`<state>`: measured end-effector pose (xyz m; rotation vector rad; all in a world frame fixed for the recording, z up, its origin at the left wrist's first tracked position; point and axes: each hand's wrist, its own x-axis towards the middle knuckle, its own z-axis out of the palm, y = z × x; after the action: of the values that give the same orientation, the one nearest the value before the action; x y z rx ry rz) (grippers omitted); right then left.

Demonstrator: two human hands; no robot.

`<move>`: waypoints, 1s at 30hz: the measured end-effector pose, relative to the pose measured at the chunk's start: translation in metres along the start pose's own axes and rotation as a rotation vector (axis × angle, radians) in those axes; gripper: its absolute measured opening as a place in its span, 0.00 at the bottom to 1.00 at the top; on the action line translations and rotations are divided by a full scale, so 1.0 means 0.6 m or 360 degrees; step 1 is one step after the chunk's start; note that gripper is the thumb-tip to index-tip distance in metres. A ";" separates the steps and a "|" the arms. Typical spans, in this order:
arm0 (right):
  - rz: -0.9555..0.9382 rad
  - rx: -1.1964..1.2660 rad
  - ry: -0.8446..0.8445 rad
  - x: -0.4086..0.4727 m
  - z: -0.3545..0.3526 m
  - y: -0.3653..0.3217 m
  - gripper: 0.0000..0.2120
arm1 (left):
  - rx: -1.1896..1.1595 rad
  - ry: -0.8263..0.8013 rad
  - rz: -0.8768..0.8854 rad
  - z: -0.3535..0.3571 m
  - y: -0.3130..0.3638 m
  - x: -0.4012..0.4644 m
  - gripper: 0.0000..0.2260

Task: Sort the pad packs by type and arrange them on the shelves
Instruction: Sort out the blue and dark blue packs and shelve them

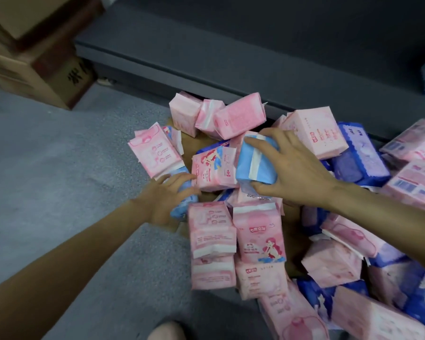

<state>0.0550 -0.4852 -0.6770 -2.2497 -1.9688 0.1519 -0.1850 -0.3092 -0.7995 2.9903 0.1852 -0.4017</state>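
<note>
Two hands | right hand (297, 168) grips light-blue pack (254, 163) | left hand (168, 197) grips blue pack (185, 192)

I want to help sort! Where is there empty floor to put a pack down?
The grey floor left of the pile is bare, between the cardboard boxes and the left hand. The dark shelf behind the pile looks bare too. Around the right hand and further right, packs crowd edge to edge.
</note>
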 end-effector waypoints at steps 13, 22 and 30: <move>0.0075 -0.0068 -0.0069 -0.015 -0.025 0.018 0.34 | -0.0420 0.0477 -0.0401 -0.084 -0.021 -0.043 0.34; 0.0474 0.0421 0.0142 -0.090 -0.123 0.105 0.32 | -0.1215 0.0852 -0.0370 -0.280 0.078 0.038 0.32; 0.0701 0.0638 0.0550 -0.226 -0.245 0.254 0.28 | -0.1184 0.0973 -0.0018 -0.410 0.253 0.272 0.28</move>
<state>0.2109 -0.6458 -0.5623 -2.2138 -1.1397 0.1727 0.0549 -0.4086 -0.5924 2.2717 0.3170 0.4949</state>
